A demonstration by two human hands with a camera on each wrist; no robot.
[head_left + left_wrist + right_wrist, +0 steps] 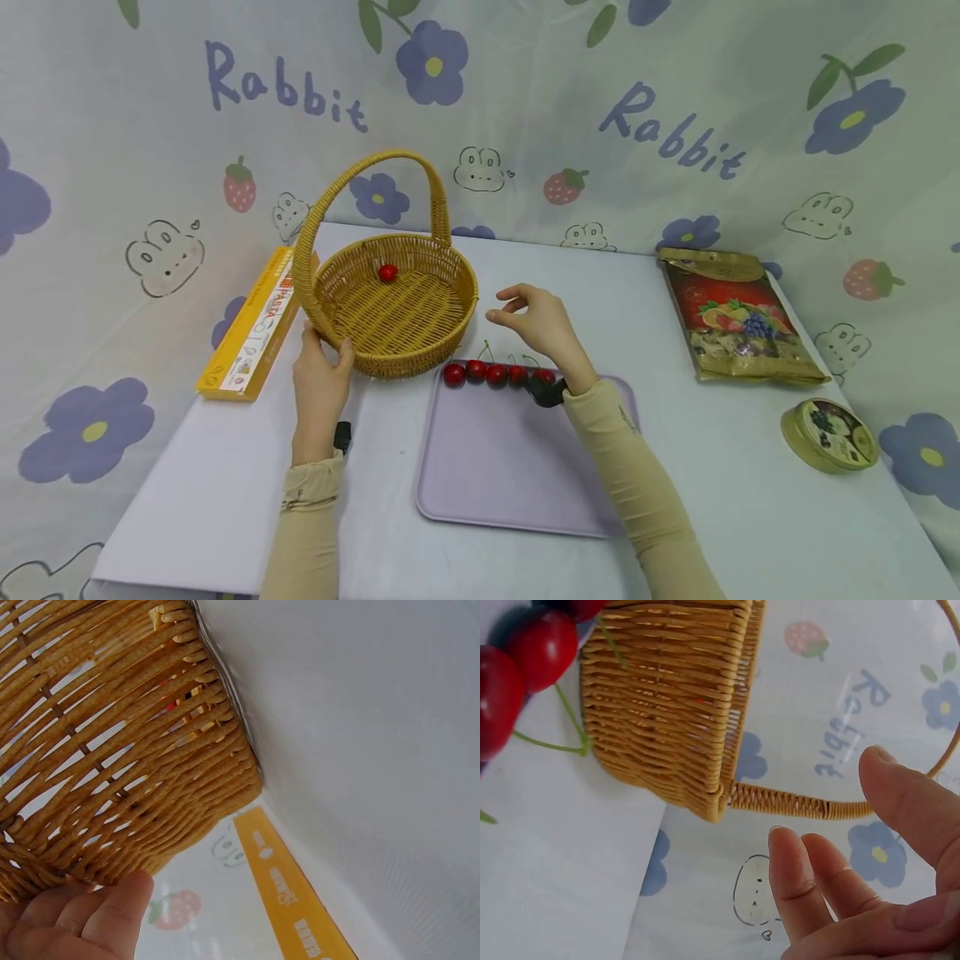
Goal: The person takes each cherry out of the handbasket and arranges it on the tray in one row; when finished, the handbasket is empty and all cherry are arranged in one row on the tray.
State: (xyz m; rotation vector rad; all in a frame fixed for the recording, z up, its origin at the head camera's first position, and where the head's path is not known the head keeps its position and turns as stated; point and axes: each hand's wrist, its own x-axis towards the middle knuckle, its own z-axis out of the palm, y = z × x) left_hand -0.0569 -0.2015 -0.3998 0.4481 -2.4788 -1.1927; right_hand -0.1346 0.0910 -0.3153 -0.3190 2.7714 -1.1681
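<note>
A wicker basket (397,367) with a tall arched handle stands on the table, a single red cherry (387,272) inside it. My left hand (321,383) grips the basket's near left side, by the foot of the handle; in the left wrist view the fingers (112,919) lie against the woven rim. To the right of the basket, my right hand (542,323) hovers with thumb and fingers apart and nothing between them. Several dark red cherries (497,375) with green stems line the far edge of a lilac tray (510,467), below the right hand.
Left of the basket lies a yellow pasta box (251,325). On the right are a red and gold fruit packet (738,317) and a round tin (831,436). A printed curtain (525,108) hangs behind the white table (375,533).
</note>
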